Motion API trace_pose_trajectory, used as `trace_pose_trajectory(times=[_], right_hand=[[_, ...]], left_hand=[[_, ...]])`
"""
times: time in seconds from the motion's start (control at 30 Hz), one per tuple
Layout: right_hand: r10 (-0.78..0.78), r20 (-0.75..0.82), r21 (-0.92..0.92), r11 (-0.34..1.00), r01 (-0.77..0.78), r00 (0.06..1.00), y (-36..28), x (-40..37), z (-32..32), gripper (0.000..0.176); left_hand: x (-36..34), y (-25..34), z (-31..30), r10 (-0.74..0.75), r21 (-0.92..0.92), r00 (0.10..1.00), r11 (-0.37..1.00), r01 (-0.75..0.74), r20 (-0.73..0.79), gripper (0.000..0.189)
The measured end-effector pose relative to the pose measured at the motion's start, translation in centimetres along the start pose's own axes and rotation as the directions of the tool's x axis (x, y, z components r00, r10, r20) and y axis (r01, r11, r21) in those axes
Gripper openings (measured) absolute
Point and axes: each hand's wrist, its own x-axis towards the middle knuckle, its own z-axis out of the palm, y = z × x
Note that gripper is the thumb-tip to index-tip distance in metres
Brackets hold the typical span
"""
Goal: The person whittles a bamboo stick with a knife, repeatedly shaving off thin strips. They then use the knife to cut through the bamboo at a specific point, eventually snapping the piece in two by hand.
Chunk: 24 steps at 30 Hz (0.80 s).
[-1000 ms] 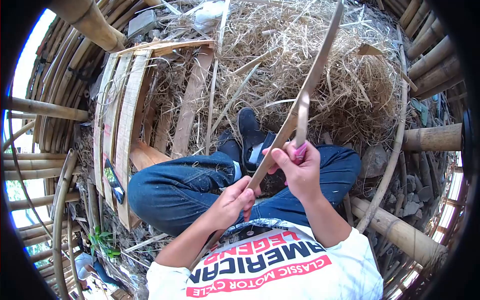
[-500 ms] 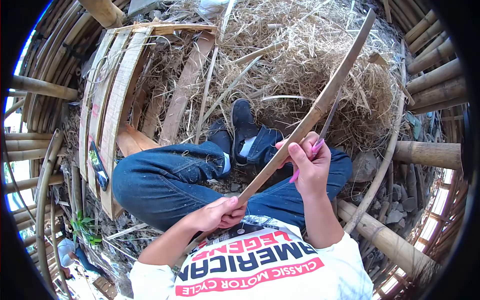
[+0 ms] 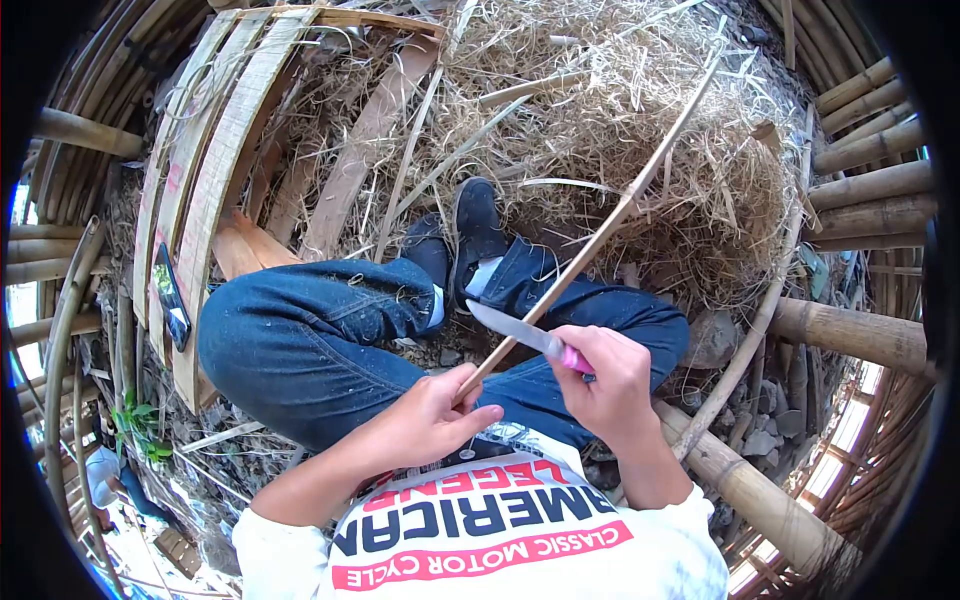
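My left hand [image 3: 445,413] is wrapped round the lower end of a long bamboo strip [image 3: 590,246], close above my lap. The strip slants up to the right, its narrow edge toward me, and its far end reaches over the shavings. In my right hand [image 3: 606,378] is a knife [image 3: 520,328] with a pink handle. Its blade points up and left and crosses the strip a little above my left hand. My crossed legs in blue jeans [image 3: 300,330] lie beneath both hands.
A heap of bamboo shavings [image 3: 690,160] spreads in front of my shoes [image 3: 478,228]. To the left lies a slatted wooden pallet [image 3: 225,160] with a phone [image 3: 172,300] on it. Thick bamboo poles [image 3: 850,335] and stones [image 3: 765,430] are at the right.
My right hand has turned and lowered, bringing the knife blade across the strip from its right side. The strip has rotated from its broad face to its narrow edge.
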Motion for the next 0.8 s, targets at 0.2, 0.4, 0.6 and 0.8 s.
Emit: trace_pose_trajectory(times=[0.2,0.4,0.6,0.8], right_hand=[[0.081,0.091,-0.248,0.967,-0.056,0.993,0.4,-0.5,0.0,0.027],[0.122,0.073,-0.462,0.884,-0.075,0.99,2.6,0.3,-1.4,0.025],[0.131,0.084,-0.433,0.898,-0.082,0.988,3.6,0.3,-1.3,0.015],[0.245,0.11,-0.47,0.867,-0.167,0.963,3.5,0.8,-1.7,0.022]], left_hand=[[-0.8,1.9,0.8,0.023,0.208,0.993,0.978,0.002,-0.114,0.028],[-1.2,1.6,1.7,0.029,0.283,0.983,0.959,0.023,-0.18,0.024],[-1.0,2.2,2.5,0.064,0.328,0.976,0.944,0.008,-0.209,0.024],[-0.9,0.8,3.1,0.095,0.435,0.961,0.9,0.029,-0.261,0.023]])
